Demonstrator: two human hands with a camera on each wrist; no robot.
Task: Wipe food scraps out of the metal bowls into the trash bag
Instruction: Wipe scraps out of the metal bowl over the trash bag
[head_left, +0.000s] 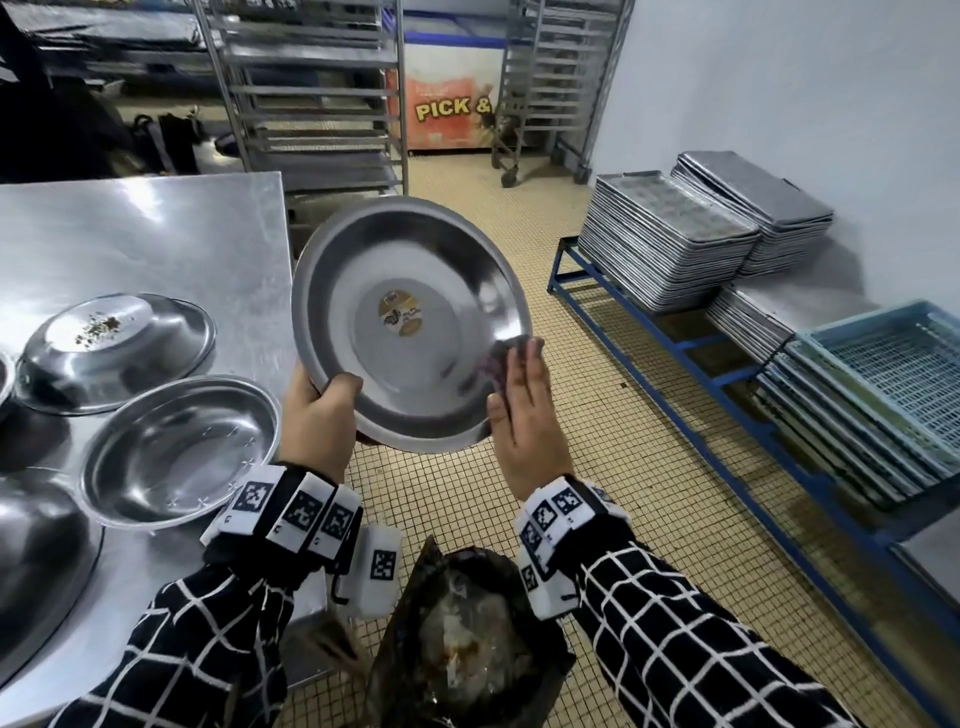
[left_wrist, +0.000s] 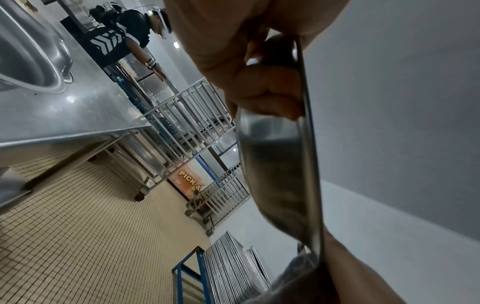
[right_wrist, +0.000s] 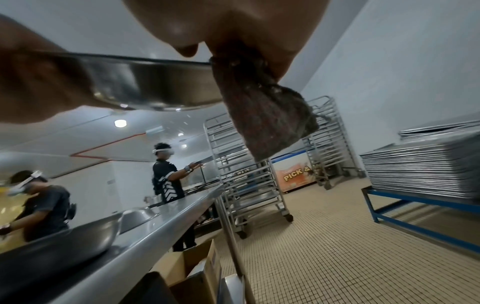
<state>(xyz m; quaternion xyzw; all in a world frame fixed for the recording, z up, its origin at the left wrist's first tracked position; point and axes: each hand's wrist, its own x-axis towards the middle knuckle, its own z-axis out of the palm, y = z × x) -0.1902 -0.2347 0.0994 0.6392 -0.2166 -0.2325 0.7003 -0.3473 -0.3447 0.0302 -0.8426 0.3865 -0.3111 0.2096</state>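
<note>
My left hand grips the lower left rim of a wide metal bowl, thumb inside, and holds it tilted toward me above the floor. A round sticker sits at the bowl's centre; I see no scraps in it. My right hand has straight fingers over a dark cloth at the bowl's right rim. In the right wrist view the cloth hangs down from that hand past the bowl. The black trash bag stands open below both hands. The left wrist view has the bowl edge-on.
On the steel table at left lie an upturned bowl with crumbs on its base, an upright bowl and a large bowl. Stacked trays and blue crates sit at right. Rolling racks stand behind.
</note>
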